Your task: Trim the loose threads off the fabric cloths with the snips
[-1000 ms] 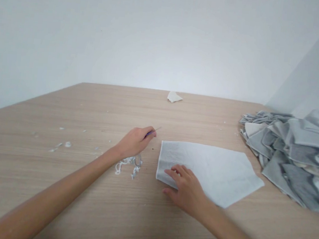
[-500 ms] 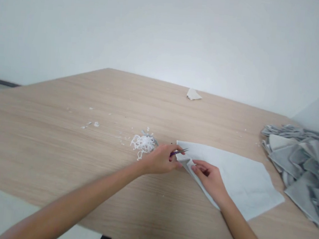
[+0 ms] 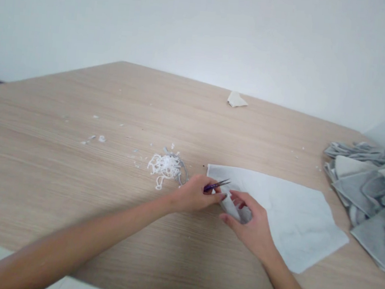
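A pale grey-white piece of fabric (image 3: 294, 218) lies flat on the table, its near left edge lifted and folded over. My left hand (image 3: 196, 194) is closed round small purple-handled scissors (image 3: 214, 185), whose thin blades point right, slightly apart. Its thumb and a finger also pinch the fabric's edge. Just to the right, my right hand (image 3: 251, 220) curls about the folded edge, with thumb below and fingers above. The inner fingertips of that hand are partly hidden by the fold.
A tangle of white thread trimmings (image 3: 166, 165) with some grey strips lies left of my hands. Small white scraps (image 3: 102, 138) are scattered farther left. A heap of grey fabric pieces (image 3: 371, 193) sits at the right. One cream scrap (image 3: 236, 99) rests near the wall.
My right hand has opened its grip somewhat and rolled the fabric's edge up between the hands. The left hand keeps the scissors, their blades showing more. The view has tilted slightly down.
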`<state>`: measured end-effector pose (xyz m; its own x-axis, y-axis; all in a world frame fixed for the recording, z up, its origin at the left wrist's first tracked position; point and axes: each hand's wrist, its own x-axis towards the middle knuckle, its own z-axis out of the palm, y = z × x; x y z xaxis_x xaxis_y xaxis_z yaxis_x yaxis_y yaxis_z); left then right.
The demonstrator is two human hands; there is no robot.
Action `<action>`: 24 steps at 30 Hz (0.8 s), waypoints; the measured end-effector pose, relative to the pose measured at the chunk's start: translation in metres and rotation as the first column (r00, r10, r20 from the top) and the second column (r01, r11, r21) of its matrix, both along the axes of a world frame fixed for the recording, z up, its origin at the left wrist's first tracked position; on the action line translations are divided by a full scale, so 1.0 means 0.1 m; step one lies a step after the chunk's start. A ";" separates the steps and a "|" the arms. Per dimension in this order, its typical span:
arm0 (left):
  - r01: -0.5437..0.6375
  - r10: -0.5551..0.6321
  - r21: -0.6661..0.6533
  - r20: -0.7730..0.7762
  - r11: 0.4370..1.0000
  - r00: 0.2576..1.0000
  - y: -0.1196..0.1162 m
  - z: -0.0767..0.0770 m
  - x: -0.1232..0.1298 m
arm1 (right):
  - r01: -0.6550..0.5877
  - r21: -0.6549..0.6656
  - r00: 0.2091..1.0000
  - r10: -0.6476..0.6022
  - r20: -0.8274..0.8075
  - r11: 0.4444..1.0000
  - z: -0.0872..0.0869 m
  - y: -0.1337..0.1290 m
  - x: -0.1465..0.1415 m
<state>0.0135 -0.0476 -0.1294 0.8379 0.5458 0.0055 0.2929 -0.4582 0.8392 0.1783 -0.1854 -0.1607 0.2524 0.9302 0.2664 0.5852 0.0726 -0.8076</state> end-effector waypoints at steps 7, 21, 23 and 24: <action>-0.016 0.017 -0.043 0.015 0.999 1.000 -0.09 0.02 -0.05 | -0.050 0.304 0.875 -0.105 0.473 0.951 -0.07 -0.08 -0.09; -0.022 0.019 0.087 0.033 0.996 0.999 -0.17 -0.01 -0.21 | 0.138 0.133 0.945 -0.171 0.278 0.981 0.06 -0.14 -0.09; 0.005 -0.008 0.109 0.031 0.994 0.999 -0.18 -0.01 -0.23 | 0.126 0.166 0.948 -0.169 0.271 0.978 0.05 -0.13 -0.10; 0.014 -0.017 0.115 0.029 0.993 0.999 -0.18 -0.01 -0.23 | 0.103 0.202 0.946 -0.159 0.282 0.974 0.04 -0.12 -0.10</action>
<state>-0.0097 -0.0660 -0.1307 0.8446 0.5272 0.0928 0.2607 -0.5566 0.7888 0.1680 -0.1974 -0.1569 0.2533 0.8230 0.5085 0.8087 0.1083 -0.5781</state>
